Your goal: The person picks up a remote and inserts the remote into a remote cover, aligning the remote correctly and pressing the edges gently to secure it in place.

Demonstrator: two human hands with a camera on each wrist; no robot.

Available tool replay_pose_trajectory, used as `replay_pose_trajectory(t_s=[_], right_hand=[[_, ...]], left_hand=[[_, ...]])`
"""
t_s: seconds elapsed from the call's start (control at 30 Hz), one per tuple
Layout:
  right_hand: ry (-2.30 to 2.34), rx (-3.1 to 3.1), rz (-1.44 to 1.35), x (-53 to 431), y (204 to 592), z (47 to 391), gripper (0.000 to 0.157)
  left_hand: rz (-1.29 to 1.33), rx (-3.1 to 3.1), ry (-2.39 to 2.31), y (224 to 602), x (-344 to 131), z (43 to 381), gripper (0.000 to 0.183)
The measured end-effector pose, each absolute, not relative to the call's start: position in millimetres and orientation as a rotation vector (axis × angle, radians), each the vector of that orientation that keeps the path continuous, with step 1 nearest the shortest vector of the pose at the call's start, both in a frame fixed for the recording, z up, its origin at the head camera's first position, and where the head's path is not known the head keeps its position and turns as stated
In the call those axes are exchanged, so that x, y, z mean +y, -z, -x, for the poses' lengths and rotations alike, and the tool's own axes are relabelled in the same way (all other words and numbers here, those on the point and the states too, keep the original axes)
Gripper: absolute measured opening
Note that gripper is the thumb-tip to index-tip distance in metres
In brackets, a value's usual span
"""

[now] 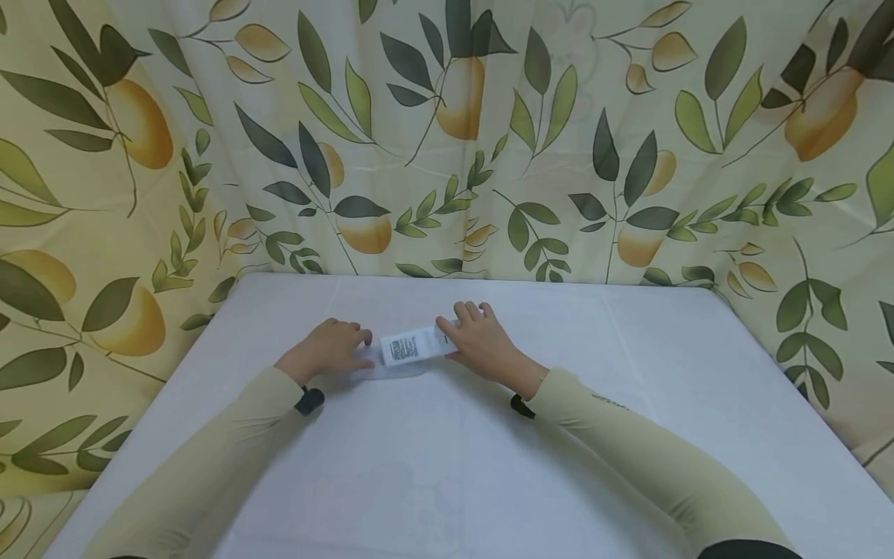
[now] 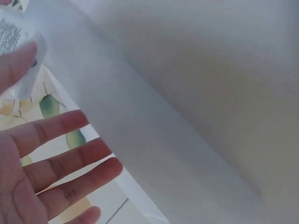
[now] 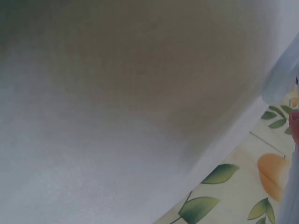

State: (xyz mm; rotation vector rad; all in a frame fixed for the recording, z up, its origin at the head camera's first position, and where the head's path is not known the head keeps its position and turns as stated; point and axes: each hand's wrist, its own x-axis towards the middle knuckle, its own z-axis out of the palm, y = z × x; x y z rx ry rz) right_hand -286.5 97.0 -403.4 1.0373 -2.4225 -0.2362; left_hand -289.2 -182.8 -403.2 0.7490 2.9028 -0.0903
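In the head view my right hand (image 1: 485, 341) grips the right end of a small white box (image 1: 412, 347) with a printed black code label. The box lies slightly tilted over a clear, flat plastic piece (image 1: 398, 372), whose exact kind cannot be told. My left hand (image 1: 334, 346) is at the left end of both, its thumb at the plastic. In the left wrist view that hand's fingers (image 2: 70, 163) are spread and nearly straight, and the thumb is in front of the box (image 2: 11, 35). The right wrist view shows just a fingertip (image 3: 294, 123) at its edge.
A white cloth covers the table (image 1: 391, 481). Behind it and at its sides hangs a curtain (image 1: 433, 155) with a leaf and fruit print. Dark bands (image 1: 310, 401) sit on both wrists.
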Motion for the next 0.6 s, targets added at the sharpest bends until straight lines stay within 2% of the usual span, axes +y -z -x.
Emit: replay_pose_trajectory(t_s=[0.2, 0.6], right_hand=[[0.262, -2.445, -1.039, 98.9, 402.4, 285.7, 0.058], [0.222, -2.482, -1.078, 102.5, 403.3, 285.4, 0.058]], left_hand=[[-0.808, 2.985, 0.07, 401.0, -174.3, 294.0, 0.029], [-0.885, 3.053, 0.081, 408.0, -159.7, 299.4, 0.012]])
